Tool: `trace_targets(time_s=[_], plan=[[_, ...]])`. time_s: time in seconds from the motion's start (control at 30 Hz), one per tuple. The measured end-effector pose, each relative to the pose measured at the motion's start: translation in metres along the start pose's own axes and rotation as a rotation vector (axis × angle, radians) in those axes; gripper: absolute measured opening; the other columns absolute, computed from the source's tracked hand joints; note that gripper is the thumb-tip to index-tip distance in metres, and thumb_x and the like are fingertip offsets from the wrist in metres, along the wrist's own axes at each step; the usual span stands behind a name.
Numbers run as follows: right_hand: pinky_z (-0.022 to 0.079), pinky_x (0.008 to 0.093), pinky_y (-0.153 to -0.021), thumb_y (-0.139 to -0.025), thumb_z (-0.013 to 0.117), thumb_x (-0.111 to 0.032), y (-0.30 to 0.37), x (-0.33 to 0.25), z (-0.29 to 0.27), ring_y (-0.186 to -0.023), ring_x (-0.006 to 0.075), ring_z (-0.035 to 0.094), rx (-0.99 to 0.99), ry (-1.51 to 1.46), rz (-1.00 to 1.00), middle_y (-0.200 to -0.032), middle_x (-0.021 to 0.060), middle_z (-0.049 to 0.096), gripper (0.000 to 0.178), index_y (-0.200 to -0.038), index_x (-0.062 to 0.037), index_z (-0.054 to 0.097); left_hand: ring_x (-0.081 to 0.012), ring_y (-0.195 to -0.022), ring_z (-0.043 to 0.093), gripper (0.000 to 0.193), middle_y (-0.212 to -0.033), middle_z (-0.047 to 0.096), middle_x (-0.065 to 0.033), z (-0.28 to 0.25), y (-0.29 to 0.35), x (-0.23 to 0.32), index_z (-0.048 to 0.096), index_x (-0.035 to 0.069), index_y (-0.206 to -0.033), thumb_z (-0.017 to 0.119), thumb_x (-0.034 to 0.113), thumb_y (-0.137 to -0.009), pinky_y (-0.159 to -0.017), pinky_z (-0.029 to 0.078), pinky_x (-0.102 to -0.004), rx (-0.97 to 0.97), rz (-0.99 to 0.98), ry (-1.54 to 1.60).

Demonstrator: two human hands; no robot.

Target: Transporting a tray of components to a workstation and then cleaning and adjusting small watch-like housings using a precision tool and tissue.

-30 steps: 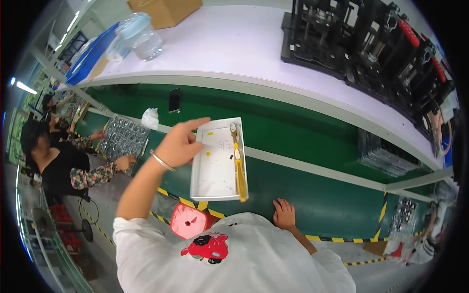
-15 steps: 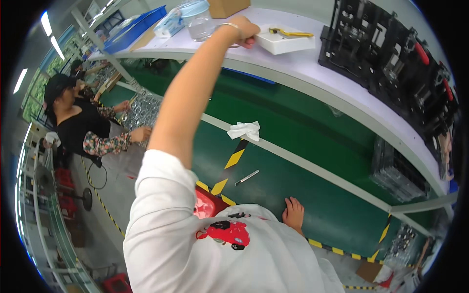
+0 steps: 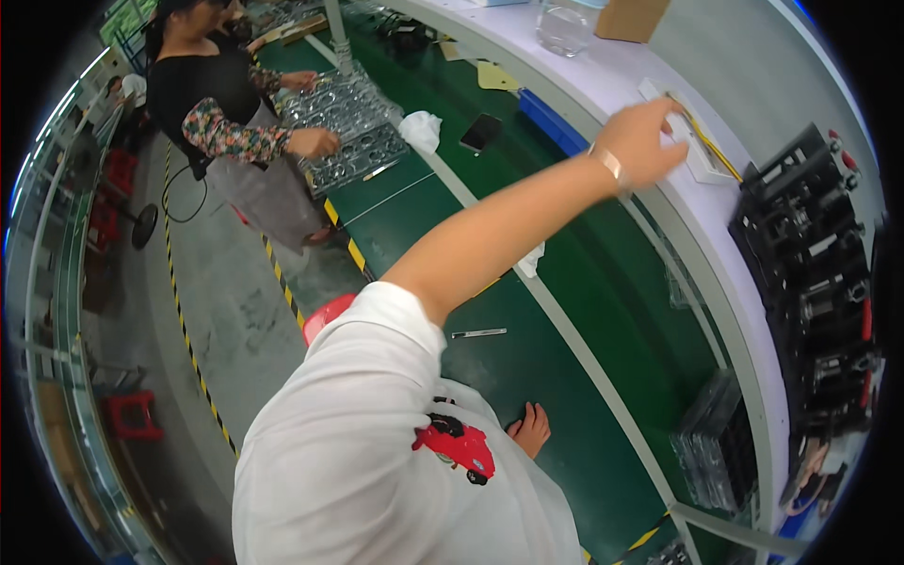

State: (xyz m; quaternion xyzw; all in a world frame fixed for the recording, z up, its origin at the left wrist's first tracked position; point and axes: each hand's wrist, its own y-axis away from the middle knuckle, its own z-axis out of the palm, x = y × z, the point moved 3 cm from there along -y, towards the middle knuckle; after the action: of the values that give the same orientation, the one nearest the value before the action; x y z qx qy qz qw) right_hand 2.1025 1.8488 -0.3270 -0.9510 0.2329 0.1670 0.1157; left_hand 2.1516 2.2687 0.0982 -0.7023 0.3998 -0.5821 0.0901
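Palm down, the right hand (image 3: 532, 433) is resting on the green table (image 3: 574, 476), fingers loosely parted; anything lying under it is not showing. The left hand (image 3: 643, 141) is hovering by the near side of the white box (image 3: 706, 169), thumb and forefinger apart with nothing seen between them; whether a hidden finger is touching the box, I cannot tell. The box is sitting on the shelf (image 3: 650, 61), and the yellow tool (image 3: 713, 146) is lying lengthwise in it, its end reaching the rim. Handling this well is probably calling for fingers on the walls, not the tool, and for keeping the box level, since the tool seems to be lying loose.

Leftmost, a fan (image 3: 144, 226) is standing on the floor; next, a co-worker (image 3: 202, 99) is working over clear trays (image 3: 353, 155), past the red stool (image 3: 325, 315). Tissue (image 3: 420, 132), a pen (image 3: 478, 332) and a phone (image 3: 481, 133) are lying farther along. A jug (image 3: 565, 26) is standing on the shelf. Rightmost, black fixtures (image 3: 810, 273) are crowding the box's end, leaving little room that way.
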Motion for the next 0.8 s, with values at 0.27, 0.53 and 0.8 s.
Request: trace_targets(time_s=[0.27, 0.53, 0.8], plan=[[0.043, 0.0496, -0.098, -0.084, 0.064, -0.016, -0.006, -0.019, 0.003, -0.123, 0.0387, 0.053, 0.007, -0.113, -0.137, -0.135, 0.0187, 0.056, 0.046, -0.129, -0.0053, 0.061, -0.0390, -0.119, 0.054, 0.053, -0.127, 0.058, -0.0174, -0.123, 0.311, -0.145, 0.058, 0.005, -0.131, 0.073, 0.012, -0.080, -0.103, 0.044, -0.0480, -0.192, -0.137, -0.449], [0.042, 0.0507, -0.104, -0.085, 0.065, -0.012, 0.014, -0.006, 0.055, -0.122, 0.0380, 0.055, -0.944, -0.535, 0.305, -0.129, 0.0216, 0.059, 0.037, -0.121, -0.0041, 0.063, -0.0390, -0.151, 0.026, 0.072, -0.162, 0.030, -0.0188, -0.186, 0.444, -0.249, 0.036, 0.008, -0.155, 0.063, 0.037, -0.095, -0.121, 0.025, -0.0535, -0.501, -0.698, -0.760], [0.043, 0.0503, -0.104, -0.083, 0.068, -0.012, 0.001, -0.049, 0.043, -0.119, 0.0396, 0.057, -0.925, -0.710, 0.772, -0.126, 0.0236, 0.061, 0.041, -0.124, -0.0031, 0.062, -0.0369, -0.150, 0.027, 0.070, -0.163, 0.029, -0.0171, -0.167, 0.379, -0.378, 0.034, 0.010, -0.157, 0.057, 0.039, -0.097, -0.121, 0.023, -0.0535, -0.152, -0.773, -1.035]])
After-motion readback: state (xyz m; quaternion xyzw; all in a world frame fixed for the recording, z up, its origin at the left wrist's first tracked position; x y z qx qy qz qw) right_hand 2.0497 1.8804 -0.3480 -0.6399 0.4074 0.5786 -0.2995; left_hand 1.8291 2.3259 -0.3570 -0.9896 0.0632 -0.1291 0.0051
